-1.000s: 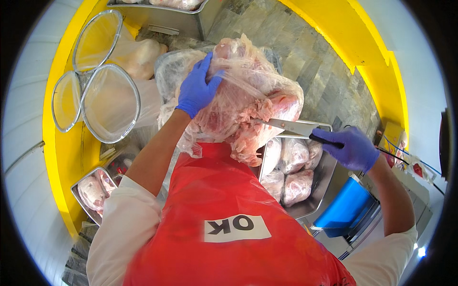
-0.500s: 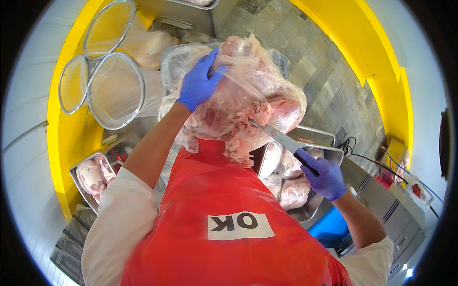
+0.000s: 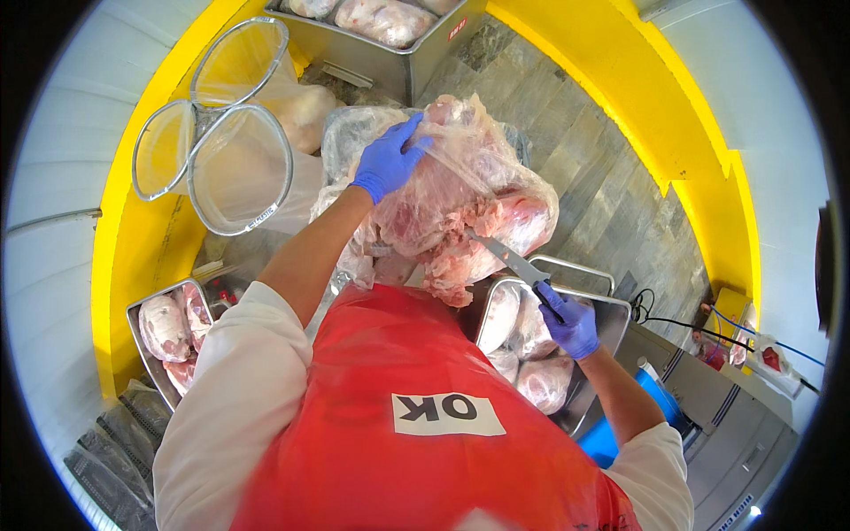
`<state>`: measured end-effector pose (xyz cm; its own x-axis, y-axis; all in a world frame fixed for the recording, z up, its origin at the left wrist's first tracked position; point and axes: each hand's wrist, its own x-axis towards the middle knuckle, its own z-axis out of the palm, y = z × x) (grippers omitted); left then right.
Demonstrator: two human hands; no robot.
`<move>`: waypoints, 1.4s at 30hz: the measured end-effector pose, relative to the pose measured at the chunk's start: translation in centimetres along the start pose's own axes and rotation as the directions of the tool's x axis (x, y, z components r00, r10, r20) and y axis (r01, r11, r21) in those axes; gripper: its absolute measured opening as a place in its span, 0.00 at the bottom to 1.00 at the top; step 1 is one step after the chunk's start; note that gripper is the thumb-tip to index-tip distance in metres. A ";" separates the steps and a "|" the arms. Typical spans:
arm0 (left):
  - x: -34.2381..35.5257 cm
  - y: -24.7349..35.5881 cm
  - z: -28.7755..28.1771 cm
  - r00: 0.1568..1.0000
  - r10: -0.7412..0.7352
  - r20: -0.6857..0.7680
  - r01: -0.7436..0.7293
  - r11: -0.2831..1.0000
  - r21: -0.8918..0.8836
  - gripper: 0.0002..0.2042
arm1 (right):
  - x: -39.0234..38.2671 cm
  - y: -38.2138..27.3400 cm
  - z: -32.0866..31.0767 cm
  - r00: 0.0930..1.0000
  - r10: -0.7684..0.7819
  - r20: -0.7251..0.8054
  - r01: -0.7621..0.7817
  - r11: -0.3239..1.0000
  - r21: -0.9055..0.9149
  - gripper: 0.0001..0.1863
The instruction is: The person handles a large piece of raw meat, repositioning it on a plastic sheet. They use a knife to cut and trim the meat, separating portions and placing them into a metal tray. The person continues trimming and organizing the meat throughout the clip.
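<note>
A large piece of raw meat (image 3: 425, 212), partly wrapped in clear plastic film (image 3: 465, 164), lies in front of me. My left hand (image 3: 390, 159), in a blue glove, rests on its upper left with fingers spread over the film. My right hand (image 3: 568, 320), gloved alike, is closed round the black handle of a knife (image 3: 513, 263). The blade points up and left, and its tip is at the ragged pink trimmings (image 3: 452, 274) on the meat's near right side. Whether the tip is inside the meat I cannot tell.
Metal bins hold wrapped meat pieces: one at right (image 3: 611, 341), one at left (image 3: 146, 341), a larger one at the far side (image 3: 412, 75). Three metal hoops with clear bags (image 3: 288, 168) stand at the left. Cables (image 3: 682, 320) run along the right.
The view has shifted, showing more of the far bin. My right hand and the knife have moved a little left. My left hand stays on the film.
</note>
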<state>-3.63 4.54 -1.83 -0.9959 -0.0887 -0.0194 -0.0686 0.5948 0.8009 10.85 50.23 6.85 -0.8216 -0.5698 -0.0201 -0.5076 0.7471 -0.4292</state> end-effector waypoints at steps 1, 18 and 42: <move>0.0 0.2 -0.1 1.000 -0.011 0.012 0.011 1.000 -0.004 0.30 | -0.1 0.0 0.4 1.000 -0.017 -0.025 0.017 1.000 -0.023 0.27; 0.0 -1.0 0.6 1.000 0.010 0.022 -0.011 1.000 0.023 0.33 | -2.8 -11.8 8.9 0.898 0.422 -0.126 -0.386 0.892 0.236 0.32; 0.1 -1.4 0.3 0.999 0.025 0.042 -0.024 1.000 -0.020 0.35 | 9.5 -17.9 -11.3 0.806 0.401 0.435 -0.180 0.867 -0.465 0.25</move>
<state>-3.62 3.96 -3.11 -0.9989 -0.0398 -0.0246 -0.0431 0.5808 0.8129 9.21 35.33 24.50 -0.7529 -0.3083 -0.5815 -0.4126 0.9094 0.0520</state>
